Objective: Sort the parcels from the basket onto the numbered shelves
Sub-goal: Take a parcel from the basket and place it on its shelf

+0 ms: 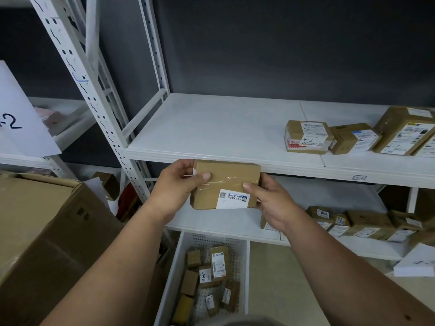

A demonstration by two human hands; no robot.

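Right in the middle of the view, a brown cardboard parcel [226, 184] is held in the air in front of the edge of the upper shelf [211, 128], above the basket. The left hand [175, 187] grips its left end, thumb laid across the taped top and the other fingers hidden behind the box. The right hand [270, 198] grips the right end, thumb pressed on the top face near the tape, its remaining fingers curled under and mostly out of sight. A white label [231, 198] with a QR code sits on the near corner; its small print is too fine to read.

Below, the white perforated basket [242, 267] holds several small boxes, partly cut off by the bottom of the view. On the upper shelf to the right lie three labelled parcels [306, 137], two marked "4-2"; the farthest is cut by the frame edge. The lower shelf [223, 222] carries a row of small boxes [357, 224], somewhat blurred. At left stands a large cardboard carton [47, 231], and a paper sign [21, 118] reading "-2" is cropped at the edge.
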